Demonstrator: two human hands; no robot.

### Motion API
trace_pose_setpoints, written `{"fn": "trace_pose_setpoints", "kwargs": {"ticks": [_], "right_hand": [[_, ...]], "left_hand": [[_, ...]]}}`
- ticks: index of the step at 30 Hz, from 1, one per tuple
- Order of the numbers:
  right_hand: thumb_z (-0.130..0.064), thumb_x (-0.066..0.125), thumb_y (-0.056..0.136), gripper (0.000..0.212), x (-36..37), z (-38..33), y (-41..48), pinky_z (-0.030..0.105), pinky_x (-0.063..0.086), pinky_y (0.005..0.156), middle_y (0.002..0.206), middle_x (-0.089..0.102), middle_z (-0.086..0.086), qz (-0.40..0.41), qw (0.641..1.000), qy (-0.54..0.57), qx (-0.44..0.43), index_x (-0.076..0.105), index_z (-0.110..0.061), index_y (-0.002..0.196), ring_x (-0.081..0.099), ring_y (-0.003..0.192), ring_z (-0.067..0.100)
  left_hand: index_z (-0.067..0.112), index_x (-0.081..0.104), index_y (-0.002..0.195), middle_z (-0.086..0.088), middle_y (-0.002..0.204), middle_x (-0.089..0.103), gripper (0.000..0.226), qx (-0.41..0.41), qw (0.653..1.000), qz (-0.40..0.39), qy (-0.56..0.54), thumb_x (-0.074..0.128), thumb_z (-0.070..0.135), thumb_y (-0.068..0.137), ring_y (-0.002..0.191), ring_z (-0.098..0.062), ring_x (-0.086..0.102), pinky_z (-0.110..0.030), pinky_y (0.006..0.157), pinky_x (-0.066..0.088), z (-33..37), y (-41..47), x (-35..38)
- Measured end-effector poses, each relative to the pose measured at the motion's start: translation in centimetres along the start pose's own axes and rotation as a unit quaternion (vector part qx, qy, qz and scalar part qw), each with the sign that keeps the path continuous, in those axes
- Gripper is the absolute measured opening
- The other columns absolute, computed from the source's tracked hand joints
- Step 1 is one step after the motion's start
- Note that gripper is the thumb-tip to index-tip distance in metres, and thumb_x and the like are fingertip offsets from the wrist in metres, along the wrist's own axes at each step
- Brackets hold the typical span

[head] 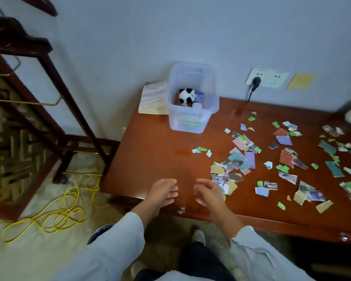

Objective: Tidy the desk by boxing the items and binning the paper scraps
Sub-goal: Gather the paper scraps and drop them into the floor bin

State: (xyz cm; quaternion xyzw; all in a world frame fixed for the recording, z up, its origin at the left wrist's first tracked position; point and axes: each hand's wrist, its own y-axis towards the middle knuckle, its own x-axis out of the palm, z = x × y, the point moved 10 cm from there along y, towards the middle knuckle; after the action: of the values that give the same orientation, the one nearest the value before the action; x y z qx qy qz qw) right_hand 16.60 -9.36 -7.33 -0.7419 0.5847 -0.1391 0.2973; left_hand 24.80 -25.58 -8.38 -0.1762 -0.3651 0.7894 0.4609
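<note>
A clear plastic box (192, 120) stands at the desk's back left corner, holding a black-and-white plush toy (186, 95) and a few other items. Several torn coloured paper scraps (241, 159) lie scattered over the right half of the wooden desk (150, 159). My left hand (165, 192) and my right hand (208, 191) hover side by side over the desk's front left edge, palms facing each other, fingers loosely curled, holding nothing. The right hand is just left of the nearest scraps.
A book or pad (153, 99) leans against the wall behind the box. A wall socket with a black plug (255, 81) sits above the desk. A dark wooden rack (28, 98) and a yellow cable (65, 207) occupy the floor at left. A dark round rim (98, 232) shows below the desk edge.
</note>
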Motion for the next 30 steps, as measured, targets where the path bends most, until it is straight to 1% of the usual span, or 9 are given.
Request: {"fn": "trace_pose_setpoints", "kwargs": {"ticks": [5, 8, 10, 12, 17, 21, 25, 28, 30], "right_hand": [[-0.009, 0.064, 0.085, 0.023, -5.4, -0.4, 2.6, 0.028, 0.053, 0.073, 0.091, 0.067, 0.001, 0.042, 0.998, -0.040, -0.019, 0.066, -0.019, 0.105, 0.062, 0.083, 0.014], [-0.008, 0.067, 0.083, 0.025, -8.4, -1.3, 4.2, 0.025, 0.053, 0.070, 0.091, 0.066, -0.003, 0.064, 0.990, -0.115, -0.049, 0.065, -0.021, 0.105, 0.061, 0.081, 0.010], [-0.010, 0.068, 0.081, 0.027, -9.4, -1.9, 5.4, 0.023, 0.052, 0.064, 0.092, 0.064, -0.004, 0.055, 0.980, -0.176, -0.072, 0.064, -0.022, 0.105, 0.060, 0.081, 0.009], [-0.013, 0.070, 0.078, 0.029, -9.7, -2.0, 6.7, 0.025, 0.053, 0.066, 0.097, 0.063, -0.005, 0.033, 0.966, -0.241, -0.086, 0.064, -0.024, 0.104, 0.060, 0.084, 0.010], [-0.026, 0.074, 0.076, 0.030, -8.1, -1.7, 8.8, 0.030, 0.052, 0.079, 0.115, 0.051, -0.005, -0.056, 0.894, -0.418, -0.149, 0.061, -0.031, 0.103, 0.059, 0.098, 0.017], [-0.029, 0.073, 0.075, 0.038, -7.1, -0.4, 9.3, 0.032, 0.053, 0.078, 0.115, 0.046, -0.004, -0.122, 0.856, -0.477, -0.158, 0.055, -0.035, 0.108, 0.060, 0.099, 0.020], [-0.028, 0.069, 0.078, 0.027, -6.7, -0.5, 9.5, 0.033, 0.052, 0.072, 0.112, 0.046, -0.005, -0.122, 0.829, -0.513, -0.186, 0.051, -0.032, 0.098, 0.058, 0.093, 0.020], [-0.028, 0.066, 0.082, 0.016, -6.5, -0.8, 9.9, 0.027, 0.044, 0.063, 0.105, 0.051, -0.005, -0.124, 0.829, -0.511, -0.188, 0.051, -0.030, 0.087, 0.056, 0.086, 0.019], [-0.028, 0.065, 0.081, 0.015, -7.0, -0.8, 10.5, 0.028, 0.044, 0.062, 0.091, 0.058, -0.005, -0.124, 0.860, -0.470, -0.156, 0.050, -0.028, 0.078, 0.058, 0.079, 0.018]], "left_hand": [[0.018, 0.059, 0.109, -0.003, 0.106, 0.066, 0.016, 0.019, 0.998, -0.017, 0.053, 0.052, 0.026, 0.097, 0.100, -0.019, 0.064, -0.030, 0.087, 0.050, 0.8, 1.2, 5.3], [0.021, 0.059, 0.104, -0.001, 0.101, 0.064, 0.011, 0.043, 0.993, -0.029, 0.105, 0.054, 0.022, 0.095, 0.091, -0.015, 0.062, -0.025, 0.077, 0.049, 1.4, 2.4, 8.2], [0.022, 0.059, 0.100, -0.001, 0.099, 0.063, 0.009, 0.065, 0.986, -0.034, 0.147, 0.057, 0.017, 0.093, 0.082, -0.012, 0.060, -0.022, 0.070, 0.047, 1.8, 3.3, 9.8], [0.020, 0.059, 0.097, -0.002, 0.097, 0.061, 0.012, 0.094, 0.976, -0.033, 0.195, 0.059, 0.011, 0.090, 0.077, -0.010, 0.057, -0.019, 0.065, 0.045, 2.1, 4.2, 11.0], [0.021, 0.061, 0.100, 0.003, 0.091, 0.060, 0.023, 0.131, 0.938, -0.015, 0.319, 0.064, 0.006, 0.083, 0.084, -0.013, 0.056, -0.025, 0.078, 0.046, 2.0, 5.6, 12.8], [0.031, 0.061, 0.103, 0.000, 0.109, 0.060, 0.029, 0.135, 0.910, -0.002, 0.391, 0.068, 0.016, 0.079, 0.091, -0.013, 0.059, -0.025, 0.083, 0.048, 1.3, 6.3, 13.1], [0.030, 0.061, 0.110, 0.001, 0.115, 0.054, 0.036, 0.146, 0.898, 0.022, 0.415, 0.067, 0.016, 0.078, 0.095, -0.012, 0.057, -0.024, 0.086, 0.047, 1.4, 6.4, 13.1], [0.029, 0.058, 0.119, 0.004, 0.121, 0.048, 0.043, 0.147, 0.887, 0.038, 0.436, 0.070, 0.022, 0.078, 0.105, -0.013, 0.058, -0.025, 0.091, 0.045, 1.6, 6.5, 13.3], [0.030, 0.054, 0.124, 0.004, 0.124, 0.043, 0.047, 0.152, 0.872, 0.053, 0.463, 0.070, 0.030, 0.080, 0.109, -0.014, 0.057, -0.026, 0.092, 0.045, 1.7, 6.5, 13.5]]}}
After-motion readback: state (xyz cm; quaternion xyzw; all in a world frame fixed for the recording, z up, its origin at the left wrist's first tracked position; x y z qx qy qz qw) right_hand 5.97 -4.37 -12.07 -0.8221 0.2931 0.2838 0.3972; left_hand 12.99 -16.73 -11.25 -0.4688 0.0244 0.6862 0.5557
